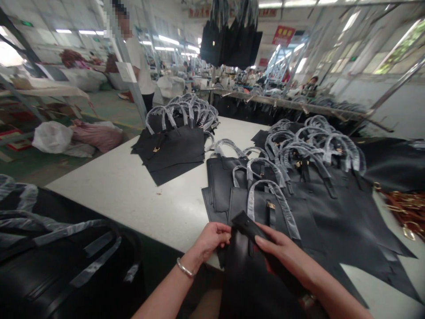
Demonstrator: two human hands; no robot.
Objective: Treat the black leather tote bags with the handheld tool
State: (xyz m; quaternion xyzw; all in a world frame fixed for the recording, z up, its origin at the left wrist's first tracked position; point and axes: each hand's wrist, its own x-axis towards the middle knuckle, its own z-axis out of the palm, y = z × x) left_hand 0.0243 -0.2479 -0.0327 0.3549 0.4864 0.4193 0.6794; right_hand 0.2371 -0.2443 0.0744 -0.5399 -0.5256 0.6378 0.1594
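A black leather piece (241,274) hangs in front of me, with a folded strip or strap (247,226) along its top. My right hand (285,250) is closed on that strip, thumb on the near side. At the piece's upper left edge, my left hand (212,241) pinches with fingers pressed together; its fingertips touch the edge. Just beyond lies a black bag panel (239,201) with a plastic-wrapped handle (252,199) and a small gold buckle (271,205). Whatever is under my right palm is hidden.
Stacked black panels (175,150) with wrapped handles lie on the white table (133,190); more panels (325,204) spread at right. Brown straps with gold hooks (408,208) sit far right. A black bag (66,266) stands at lower left. A person (141,62) stands beyond the post.
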